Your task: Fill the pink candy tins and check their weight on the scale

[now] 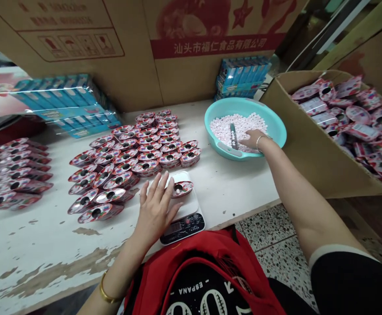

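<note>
My left hand (156, 208) is over a small kitchen scale (184, 225), fingers spread and holding nothing. Right beside its fingertips, a small red-and-white printed packet (183, 188) stands on the scale's white plate, its round opening facing up with something pale inside. My right hand (255, 139) reaches into a turquoise basin (215, 142), its fingers apart and touching small pale pink pellets (223, 124). Its fingertips are partly hidden. A grey-green strip-shaped tool (233, 135) lies among the pellets, just left of that hand.
Rows of similar packets (125, 155) stand left of the scale, and another row (22, 168) is farther left. Blue wrapped box packs (74, 103) sit behind them. An open carton (309, 153) full of packets is on the right. A large cardboard box (184, 83) backs the table.
</note>
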Tool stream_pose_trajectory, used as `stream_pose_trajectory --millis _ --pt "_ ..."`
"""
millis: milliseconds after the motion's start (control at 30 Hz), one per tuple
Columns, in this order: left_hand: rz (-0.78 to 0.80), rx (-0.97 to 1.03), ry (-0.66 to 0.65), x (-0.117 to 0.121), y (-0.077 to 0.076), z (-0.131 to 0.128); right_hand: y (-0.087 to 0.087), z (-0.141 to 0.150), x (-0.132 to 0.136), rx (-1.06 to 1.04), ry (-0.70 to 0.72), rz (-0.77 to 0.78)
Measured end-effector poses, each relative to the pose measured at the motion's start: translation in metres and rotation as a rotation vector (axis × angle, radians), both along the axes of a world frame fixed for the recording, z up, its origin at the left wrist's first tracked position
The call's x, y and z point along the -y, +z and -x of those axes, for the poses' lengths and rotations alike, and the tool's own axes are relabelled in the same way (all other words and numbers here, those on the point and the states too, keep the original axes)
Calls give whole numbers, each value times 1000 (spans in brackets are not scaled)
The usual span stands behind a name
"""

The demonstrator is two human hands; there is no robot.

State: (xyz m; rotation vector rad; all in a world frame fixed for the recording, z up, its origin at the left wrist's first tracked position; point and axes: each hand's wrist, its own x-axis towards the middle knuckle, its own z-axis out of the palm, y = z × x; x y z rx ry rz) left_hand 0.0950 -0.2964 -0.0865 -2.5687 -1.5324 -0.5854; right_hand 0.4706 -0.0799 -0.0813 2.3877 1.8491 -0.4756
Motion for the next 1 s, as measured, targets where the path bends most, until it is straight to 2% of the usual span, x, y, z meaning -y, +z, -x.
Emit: stream_pose_trajectory --millis 133,367,567,667,800,933,1000 --pt "51 11 12 -6 -7 10 -1 5 -10 -91 55 117" --pt "80 116 -2 -6 -26 60 11 -4 2 -266 73 236" --pt "96 234 112 10 -23 80 12 -1 6 -294 73 236" --pt "106 269 166 23 -27 89 12 0 6 -283 65 203" --pt "139 285 217 46 -46 102 14 -2 7 -243 45 167" --pt "155 268 271 68 -74 115 14 -1 9 -221 57 221" --pt "162 257 259 74 -88 121 14 3 9 -200 64 249"
